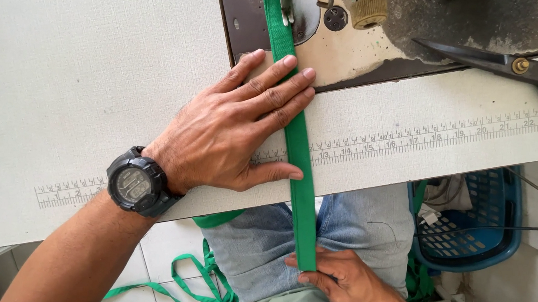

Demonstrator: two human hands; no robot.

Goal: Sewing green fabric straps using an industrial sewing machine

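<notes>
A long green fabric strip [296, 140] runs from the sewing machine's presser foot [286, 7] at the top, across the white table [86, 62], and down over my lap. My left hand [232, 129], with a black wristwatch [135, 183], lies flat on the table, its fingers spread and pressing the strip's left edge. My right hand [342, 282] sits below the table edge on my jeans and pinches the strip's lower end between thumb and fingers.
Black scissors [509, 62] lie on the machine bed at the upper right. A ruler scale [434, 134] is printed along the table's front. A blue plastic basket [472, 222] stands on the floor at right. More green strip [190, 284] is piled on the floor tiles.
</notes>
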